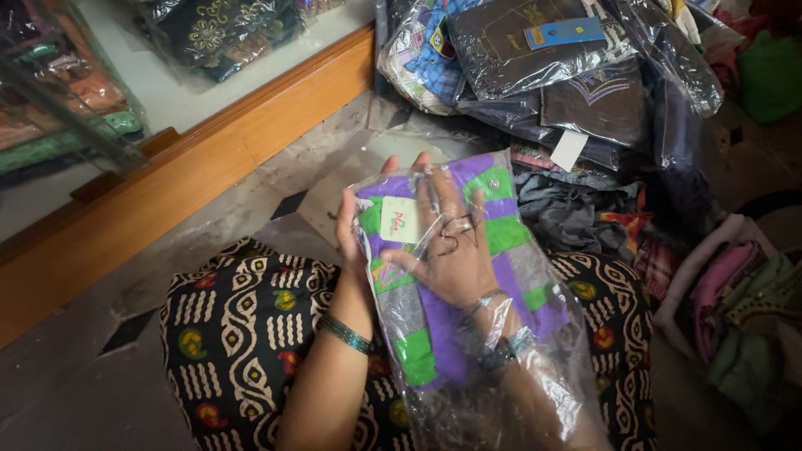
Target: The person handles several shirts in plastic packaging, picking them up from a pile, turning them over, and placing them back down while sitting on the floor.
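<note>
The right hand (455, 250) is inside the clear bag (535, 392), flat on the folded purple and green shirt (434, 334) over the lap, the left hand (355, 221) grips the bag's edge, so smoothing looks underway.

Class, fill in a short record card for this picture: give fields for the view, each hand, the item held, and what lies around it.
view: head camera, looking down at a lap
left hand: grips the left edge of the packet from behind
right hand: inside the clear bag, flat on the garment
item held: purple, green and grey folded garment in a clear plastic bag
surroundings: pile of bagged dark clothes, loose pink and green clothes, wooden counter edge
</note>
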